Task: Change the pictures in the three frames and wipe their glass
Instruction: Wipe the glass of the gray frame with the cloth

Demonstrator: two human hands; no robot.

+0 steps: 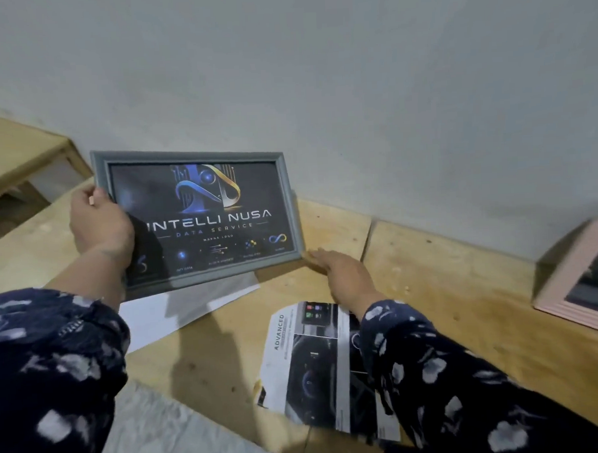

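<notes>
A grey picture frame [201, 217] holding a dark "Intelli Nusa" print is raised, tilted, above the wooden table, close to the wall. My left hand [100, 224] grips its left edge, thumb on the front. My right hand [341, 276] lies flat with straight fingers just right of the frame's lower right corner, fingertips at that corner. A pink frame [581, 282] with a dark picture lies at the right edge of the view. A printed sheet [324, 372] headed "Advanced" lies on the table under my right forearm.
A blank white sheet [164, 311] lies under the grey frame. A pale cloth [155, 431] sits at the table's near edge. The wooden table [446, 264] meets a grey wall [318, 71]. A lower wooden stool or bench [16, 149] stands to the left.
</notes>
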